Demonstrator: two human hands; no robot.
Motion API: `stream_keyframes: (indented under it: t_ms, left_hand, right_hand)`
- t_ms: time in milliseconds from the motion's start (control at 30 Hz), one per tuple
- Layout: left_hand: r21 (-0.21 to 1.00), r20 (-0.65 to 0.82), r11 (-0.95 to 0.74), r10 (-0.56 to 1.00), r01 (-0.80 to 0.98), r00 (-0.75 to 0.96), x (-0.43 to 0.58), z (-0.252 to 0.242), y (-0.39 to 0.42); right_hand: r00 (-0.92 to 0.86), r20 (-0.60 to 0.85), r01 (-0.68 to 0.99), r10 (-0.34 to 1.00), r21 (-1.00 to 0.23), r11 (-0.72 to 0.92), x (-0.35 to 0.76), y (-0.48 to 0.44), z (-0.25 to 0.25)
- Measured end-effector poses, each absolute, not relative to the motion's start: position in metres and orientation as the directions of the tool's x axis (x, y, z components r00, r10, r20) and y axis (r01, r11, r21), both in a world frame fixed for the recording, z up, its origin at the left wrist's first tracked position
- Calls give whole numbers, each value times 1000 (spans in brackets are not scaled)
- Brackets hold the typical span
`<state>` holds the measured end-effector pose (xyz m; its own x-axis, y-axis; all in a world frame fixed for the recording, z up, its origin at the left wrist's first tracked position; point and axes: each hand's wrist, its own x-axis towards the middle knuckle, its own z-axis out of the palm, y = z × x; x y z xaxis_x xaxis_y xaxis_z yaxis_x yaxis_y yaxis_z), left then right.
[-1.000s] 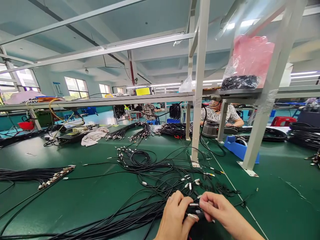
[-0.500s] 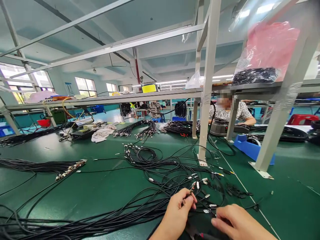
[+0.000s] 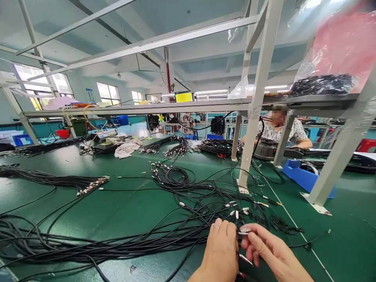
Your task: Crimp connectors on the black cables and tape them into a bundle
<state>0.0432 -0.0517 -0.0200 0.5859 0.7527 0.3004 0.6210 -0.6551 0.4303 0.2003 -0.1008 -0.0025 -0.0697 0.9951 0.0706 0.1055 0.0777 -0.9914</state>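
Now two hands (image 3: pixel 223 254), right (image 3: pixel 272 252), pinching one connector (image 3: pixel 244 231)

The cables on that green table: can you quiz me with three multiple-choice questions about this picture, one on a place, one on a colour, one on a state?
1. Where is the blue tray?
A. right of the post
B. far left
C. on the shelf
2. What colour is the table?
A. red
B. green
C. white
3. What are the right hand and left hand doing?
A. resting flat
B. pinching a metal cable tip
C. holding a cloth

A: it lies right of the white post.
B: the top is green.
B: fingers meet on the tip.
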Motion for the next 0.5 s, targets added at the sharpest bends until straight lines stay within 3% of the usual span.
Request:
stream_keyframes:
  t_ms: [333, 500]
  left_hand:
    - [395, 381, -711, 703, 581, 601, 45, -18, -55]
    - [482, 470, -750, 657, 453, 589, 40, -13, -53]
  right_hand:
    - [-4, 70, 162, 998, -984, 70, 201, -101, -2]
    - [42, 70, 430, 997, -902, 46, 216, -98, 10]
